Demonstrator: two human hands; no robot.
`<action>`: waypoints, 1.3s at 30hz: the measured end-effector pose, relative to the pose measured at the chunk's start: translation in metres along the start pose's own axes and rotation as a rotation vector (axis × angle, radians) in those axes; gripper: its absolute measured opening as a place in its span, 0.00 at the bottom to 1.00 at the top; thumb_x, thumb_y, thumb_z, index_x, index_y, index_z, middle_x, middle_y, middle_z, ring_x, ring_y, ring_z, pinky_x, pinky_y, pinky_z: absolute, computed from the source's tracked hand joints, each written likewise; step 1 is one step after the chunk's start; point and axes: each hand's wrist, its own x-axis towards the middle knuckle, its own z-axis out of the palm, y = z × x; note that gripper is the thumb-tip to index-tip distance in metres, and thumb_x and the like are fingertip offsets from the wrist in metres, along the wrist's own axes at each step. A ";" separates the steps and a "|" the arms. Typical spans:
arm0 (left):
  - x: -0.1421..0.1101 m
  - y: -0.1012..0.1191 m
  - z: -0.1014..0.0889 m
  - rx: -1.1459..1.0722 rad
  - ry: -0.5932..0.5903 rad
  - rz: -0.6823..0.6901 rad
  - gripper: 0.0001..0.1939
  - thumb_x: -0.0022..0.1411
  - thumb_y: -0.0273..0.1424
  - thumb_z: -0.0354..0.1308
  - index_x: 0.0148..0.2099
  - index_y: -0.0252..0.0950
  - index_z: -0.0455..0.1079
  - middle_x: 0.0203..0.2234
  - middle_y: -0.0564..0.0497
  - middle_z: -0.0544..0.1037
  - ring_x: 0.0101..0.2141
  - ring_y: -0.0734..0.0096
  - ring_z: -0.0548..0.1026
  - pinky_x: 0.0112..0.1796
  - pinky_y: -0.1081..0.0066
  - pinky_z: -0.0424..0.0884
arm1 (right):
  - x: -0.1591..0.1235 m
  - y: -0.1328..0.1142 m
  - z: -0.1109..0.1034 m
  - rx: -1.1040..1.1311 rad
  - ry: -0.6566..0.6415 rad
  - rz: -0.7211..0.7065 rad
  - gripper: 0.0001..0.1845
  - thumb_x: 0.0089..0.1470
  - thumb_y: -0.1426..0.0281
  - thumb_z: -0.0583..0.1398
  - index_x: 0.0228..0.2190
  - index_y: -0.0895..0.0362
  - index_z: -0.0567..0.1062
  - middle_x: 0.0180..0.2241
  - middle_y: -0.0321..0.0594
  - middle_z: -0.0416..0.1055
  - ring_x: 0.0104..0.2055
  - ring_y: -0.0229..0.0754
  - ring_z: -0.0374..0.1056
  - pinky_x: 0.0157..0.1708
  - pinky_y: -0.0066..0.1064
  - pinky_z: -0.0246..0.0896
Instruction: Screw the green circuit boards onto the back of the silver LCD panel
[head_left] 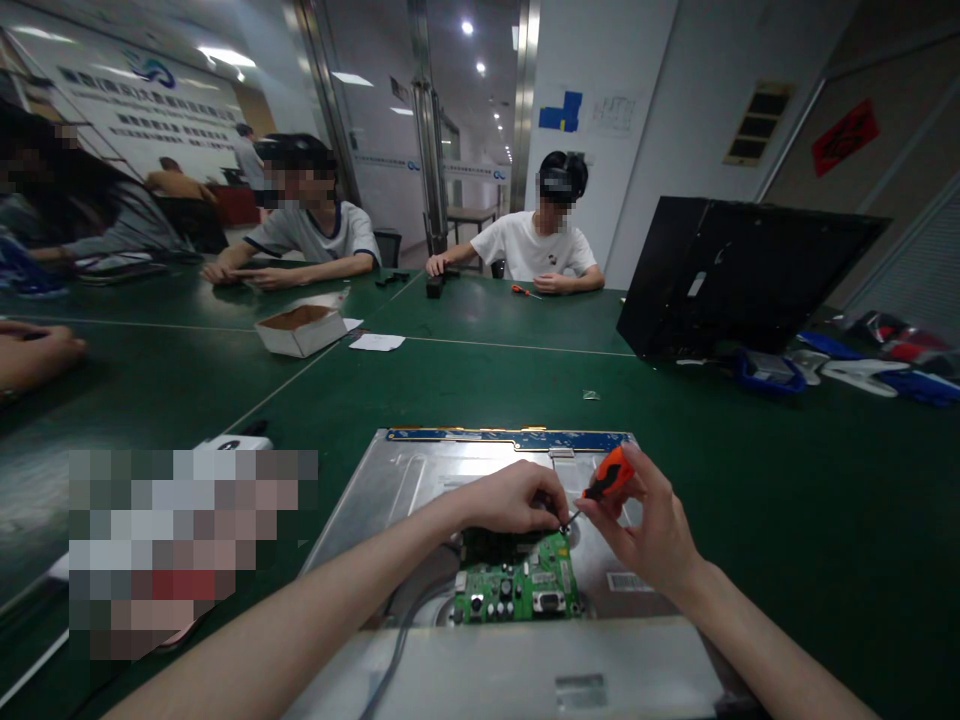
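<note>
My right hand (649, 515) is closed around a screwdriver (613, 472) with an orange and black handle. The tool tilts down to the left, its tip at the upper right corner of a green circuit board (517, 580). Close beside that tip, the fingers of my left hand (514, 498) are pinched together; anything between them is too small to make out. The board lies on the silver metal back of a display panel (367, 505), and my left hand covers part of it. Along the panel's far edge runs a blue circuit strip (457, 437). A grey cable (405, 635) passes left of the board.
A black monitor casing (735, 275) stands at the right rear, near a blue tray (769, 370) and pliers-like tools (862, 375). Toward the back left sits an open white box (300, 328) beside white paper (377, 342). Several people sit around the green table (480, 375).
</note>
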 end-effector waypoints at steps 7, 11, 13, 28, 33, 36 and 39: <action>0.001 -0.002 0.000 0.002 -0.025 0.005 0.08 0.54 0.20 0.61 0.36 0.33 0.77 0.30 0.53 0.77 0.31 0.72 0.72 0.33 0.76 0.65 | 0.002 -0.004 -0.002 0.023 -0.055 0.039 0.37 0.61 0.74 0.53 0.66 0.53 0.42 0.29 0.37 0.72 0.21 0.38 0.69 0.20 0.31 0.70; 0.000 0.000 0.000 0.008 -0.003 -0.005 0.08 0.53 0.19 0.62 0.36 0.34 0.77 0.28 0.54 0.76 0.29 0.74 0.71 0.32 0.77 0.64 | -0.003 -0.001 0.000 0.007 -0.018 0.072 0.39 0.60 0.71 0.56 0.66 0.53 0.42 0.25 0.34 0.69 0.19 0.38 0.67 0.18 0.31 0.68; 0.000 0.001 0.000 0.013 -0.001 -0.013 0.08 0.53 0.19 0.62 0.35 0.34 0.77 0.27 0.55 0.75 0.28 0.75 0.70 0.31 0.78 0.63 | -0.004 0.000 0.001 0.004 -0.013 0.072 0.40 0.60 0.70 0.57 0.66 0.52 0.43 0.26 0.33 0.69 0.18 0.38 0.67 0.17 0.30 0.67; 0.002 -0.006 0.002 -0.094 -0.003 -0.035 0.06 0.53 0.19 0.64 0.33 0.33 0.78 0.27 0.54 0.77 0.29 0.74 0.73 0.33 0.78 0.65 | -0.002 -0.003 -0.001 0.048 -0.046 0.046 0.39 0.61 0.73 0.56 0.66 0.53 0.41 0.28 0.36 0.71 0.20 0.38 0.68 0.19 0.30 0.68; 0.002 -0.005 0.001 -0.081 0.006 -0.044 0.06 0.52 0.19 0.65 0.33 0.33 0.78 0.26 0.55 0.76 0.28 0.75 0.72 0.32 0.78 0.64 | -0.004 0.000 0.001 0.011 -0.027 0.056 0.40 0.60 0.69 0.58 0.65 0.52 0.43 0.25 0.32 0.67 0.18 0.36 0.65 0.15 0.28 0.65; 0.002 -0.004 0.001 -0.078 0.003 -0.052 0.06 0.53 0.20 0.65 0.33 0.34 0.78 0.24 0.56 0.76 0.27 0.76 0.71 0.31 0.79 0.64 | -0.003 -0.002 0.000 0.007 -0.036 0.039 0.39 0.60 0.69 0.58 0.65 0.52 0.43 0.25 0.32 0.67 0.18 0.37 0.65 0.15 0.28 0.65; 0.002 -0.004 0.002 -0.104 -0.001 -0.050 0.06 0.53 0.19 0.64 0.33 0.33 0.78 0.26 0.55 0.76 0.28 0.75 0.73 0.32 0.79 0.64 | 0.001 -0.006 -0.002 0.073 -0.072 0.039 0.38 0.61 0.74 0.54 0.66 0.53 0.41 0.30 0.38 0.72 0.21 0.38 0.69 0.18 0.29 0.68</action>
